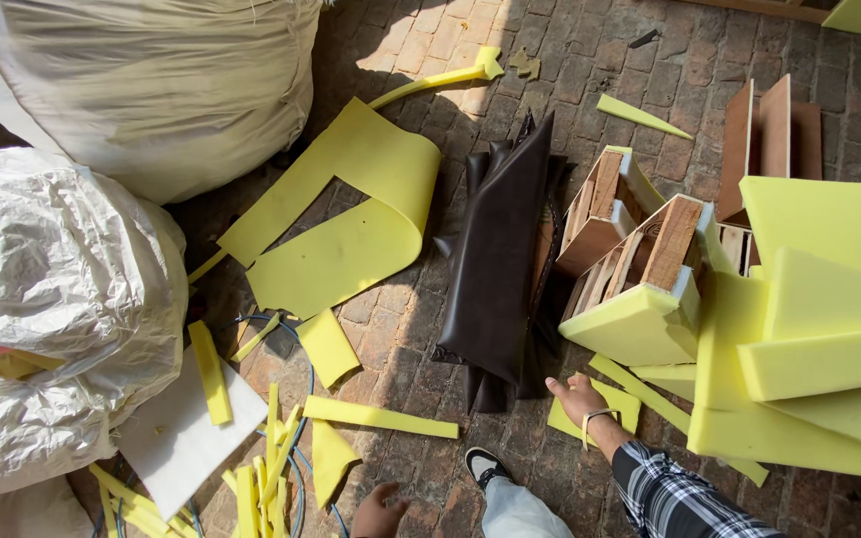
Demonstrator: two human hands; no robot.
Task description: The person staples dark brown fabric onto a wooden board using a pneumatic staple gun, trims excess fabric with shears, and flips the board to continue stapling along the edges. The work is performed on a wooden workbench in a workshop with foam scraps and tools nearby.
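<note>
Left hand [379,510] cropped; grip unreadable.

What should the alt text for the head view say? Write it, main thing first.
Seen from above, a person's right hand reaches toward a dark brown leather cover lying on a brick floor, while the left hand hangs low. Yellow foam offcuts, foam-padded wooden frames and bulging white sacks surround it.

brick floor [590,60], yellow foam offcuts [351,229], dark leather [498,269]
</note>
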